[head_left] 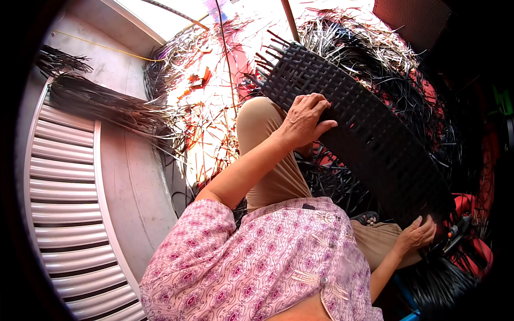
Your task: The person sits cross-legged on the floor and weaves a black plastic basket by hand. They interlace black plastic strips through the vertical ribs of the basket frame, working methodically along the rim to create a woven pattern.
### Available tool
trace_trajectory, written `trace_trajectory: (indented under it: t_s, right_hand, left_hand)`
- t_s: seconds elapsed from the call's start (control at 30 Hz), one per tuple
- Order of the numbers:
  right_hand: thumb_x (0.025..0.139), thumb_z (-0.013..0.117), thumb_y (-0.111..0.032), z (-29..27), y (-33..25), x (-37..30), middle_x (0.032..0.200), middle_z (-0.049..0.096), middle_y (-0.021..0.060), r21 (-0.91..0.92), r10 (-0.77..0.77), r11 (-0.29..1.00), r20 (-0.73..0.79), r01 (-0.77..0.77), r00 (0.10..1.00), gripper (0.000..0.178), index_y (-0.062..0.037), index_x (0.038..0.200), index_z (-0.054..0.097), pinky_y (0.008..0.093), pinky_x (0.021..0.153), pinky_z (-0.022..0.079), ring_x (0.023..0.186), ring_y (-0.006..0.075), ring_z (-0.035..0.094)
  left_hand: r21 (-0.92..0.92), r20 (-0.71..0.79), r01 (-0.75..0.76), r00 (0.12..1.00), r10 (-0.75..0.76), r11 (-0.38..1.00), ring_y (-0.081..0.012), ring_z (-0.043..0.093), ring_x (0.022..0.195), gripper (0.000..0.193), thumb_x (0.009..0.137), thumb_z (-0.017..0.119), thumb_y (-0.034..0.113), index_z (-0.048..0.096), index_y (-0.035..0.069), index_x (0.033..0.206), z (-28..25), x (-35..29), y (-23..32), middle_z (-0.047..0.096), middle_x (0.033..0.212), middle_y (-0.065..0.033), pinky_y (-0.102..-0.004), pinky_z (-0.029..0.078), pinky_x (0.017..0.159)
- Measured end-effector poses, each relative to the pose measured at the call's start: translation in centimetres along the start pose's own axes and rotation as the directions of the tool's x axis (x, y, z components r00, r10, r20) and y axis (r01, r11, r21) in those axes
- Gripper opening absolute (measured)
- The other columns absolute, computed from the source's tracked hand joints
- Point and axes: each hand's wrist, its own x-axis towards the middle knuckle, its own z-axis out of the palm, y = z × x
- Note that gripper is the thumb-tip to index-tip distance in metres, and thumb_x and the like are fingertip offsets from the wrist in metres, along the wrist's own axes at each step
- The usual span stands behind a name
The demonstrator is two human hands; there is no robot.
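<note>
A long black panel (353, 107), woven from flat plastic strips, slants across my knees from upper left to lower right. Loose strip ends (270, 53) stick out at its far left end. Curled over its near edge, toward that far end, is my left hand (306, 120), its thumb lying apart from the fingers. My right hand (417, 234) grips the panel's lower right end beside my other knee. Some of its fingertips are lost in deep shade, and the panel's underside is hidden.
Black strips (364, 48) lie in a tangled heap beyond the panel, with cut scraps scattered over the red floor. At left, a slatted pale metal frame (67, 190) carries a bundle of dark strips (96, 99). Red and black objects (466, 214) sit by my right hand.
</note>
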Motion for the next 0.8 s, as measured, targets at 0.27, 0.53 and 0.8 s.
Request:
trace_trajectory:
  t_s: [0.27, 0.53, 0.8]
  right_hand:
    - [0.100, 0.059, -0.025, -0.2, -0.1, 0.2, 0.124, 0.062, 0.0131, 0.002, 0.018, 1.000, 0.022, -0.018, 1.000, 0.031, -0.0063, 0.124, 0.062, 0.0488, 0.105, 0.040, 0.122, 0.0339, 0.054]
    - [0.101, 0.058, -0.024, -0.4, -0.2, 0.1, 0.124, 0.062, 0.0131, 0.003, 0.012, 1.000, 0.026, -0.012, 1.000, 0.030, -0.0061, 0.125, 0.061, 0.0475, 0.104, 0.041, 0.122, 0.0336, 0.054]
    - [0.101, 0.058, -0.023, -1.0, -0.9, 0.3, 0.124, 0.062, 0.0134, -0.002, 0.015, 1.000, 0.049, -0.015, 0.999, 0.029, -0.0058, 0.125, 0.061, 0.0480, 0.104, 0.041, 0.122, 0.0336, 0.054]
  left_hand:
    - [0.128, -0.018, 0.101, 0.995, -0.100, 0.987, -0.0338, 0.051, 0.123, 0.050, 0.088, 0.073, 0.042, 0.061, 0.004, 0.118, -0.3, -0.6, -1.4, 0.057, 0.126, -0.0134, -0.0463, 0.037, 0.107]
    - [0.156, 0.022, 0.089, 0.995, -0.093, 0.984, -0.0351, 0.051, 0.124, 0.055, 0.089, 0.070, 0.046, 0.061, 0.003, 0.122, -2.0, -0.2, -2.2, 0.057, 0.127, -0.0151, -0.0473, 0.036, 0.108]
    - [0.157, 0.022, 0.108, 0.993, -0.113, 0.982, -0.0337, 0.051, 0.123, 0.060, 0.090, 0.067, 0.050, 0.059, 0.005, 0.129, -2.0, -1.0, -2.8, 0.056, 0.124, -0.0143, -0.0473, 0.034, 0.107]
